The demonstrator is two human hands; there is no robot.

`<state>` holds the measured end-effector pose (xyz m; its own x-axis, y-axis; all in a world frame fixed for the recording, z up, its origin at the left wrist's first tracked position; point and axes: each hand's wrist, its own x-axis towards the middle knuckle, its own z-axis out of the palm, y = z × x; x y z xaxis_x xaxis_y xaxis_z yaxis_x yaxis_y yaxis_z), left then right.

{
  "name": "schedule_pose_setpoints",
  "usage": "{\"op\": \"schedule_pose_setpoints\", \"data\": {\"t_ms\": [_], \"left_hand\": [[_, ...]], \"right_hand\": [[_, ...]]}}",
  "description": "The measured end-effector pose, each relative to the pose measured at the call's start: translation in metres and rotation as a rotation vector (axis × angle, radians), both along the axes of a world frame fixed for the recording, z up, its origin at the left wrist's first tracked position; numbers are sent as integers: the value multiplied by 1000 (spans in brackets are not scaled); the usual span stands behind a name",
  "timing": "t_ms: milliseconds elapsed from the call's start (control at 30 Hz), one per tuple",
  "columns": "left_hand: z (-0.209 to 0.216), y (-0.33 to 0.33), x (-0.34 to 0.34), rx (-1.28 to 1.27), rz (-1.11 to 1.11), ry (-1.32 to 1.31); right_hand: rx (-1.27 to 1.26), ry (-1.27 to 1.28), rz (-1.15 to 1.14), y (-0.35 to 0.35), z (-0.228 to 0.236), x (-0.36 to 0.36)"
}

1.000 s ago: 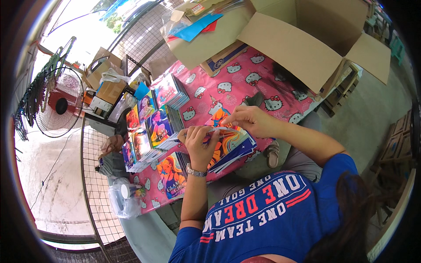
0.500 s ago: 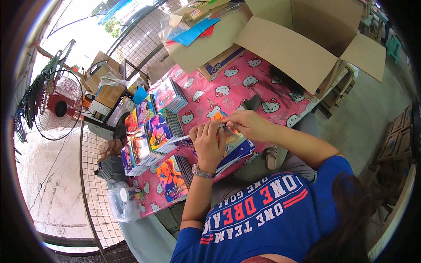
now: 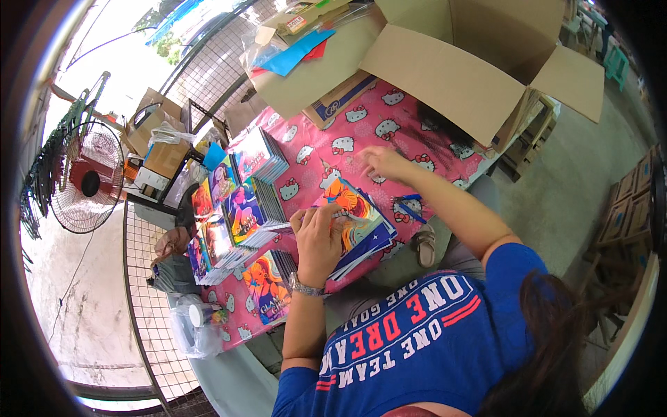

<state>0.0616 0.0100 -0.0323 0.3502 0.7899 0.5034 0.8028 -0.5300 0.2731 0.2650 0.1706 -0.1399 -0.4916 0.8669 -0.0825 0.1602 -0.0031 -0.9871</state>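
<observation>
My left hand [image 3: 318, 240], a metal watch on its wrist, has its fingers curled at the left edge of a stack of colourful illustrated booklets [image 3: 365, 226]. Something small and pale shows at its fingertips, too small to make out. Away from the stack, my right hand [image 3: 385, 165] is over the pink tablecloth [image 3: 306, 174] with its fingers apart and nothing visible in them. Stacks of similar booklets [image 3: 243, 212] stand to the left, and another stack [image 3: 267, 286] lies nearer to me. Right of the booklets lies a slim blue object [image 3: 411, 210].
A large open cardboard box [image 3: 438, 76] takes up the far right of the table. Beside it, a carton flap bears blue paper [image 3: 299, 54] and plastic wrap. A fan [image 3: 89, 182] stands at far left, and a cup [image 3: 197, 316] in a plastic bag is at the near left.
Both hands were together over the booklets, fingers pinched on something small. My right hand has moved away to the far side, uncovering the top booklet; my left stays at the stack.
</observation>
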Motion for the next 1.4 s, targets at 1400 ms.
{"op": "schedule_pose_setpoints", "data": {"t_ms": [1400], "left_hand": [[-15, -2, -21, 3, 171, -106]], "right_hand": [[69, -13, 938, -10, 101, -34]]}}
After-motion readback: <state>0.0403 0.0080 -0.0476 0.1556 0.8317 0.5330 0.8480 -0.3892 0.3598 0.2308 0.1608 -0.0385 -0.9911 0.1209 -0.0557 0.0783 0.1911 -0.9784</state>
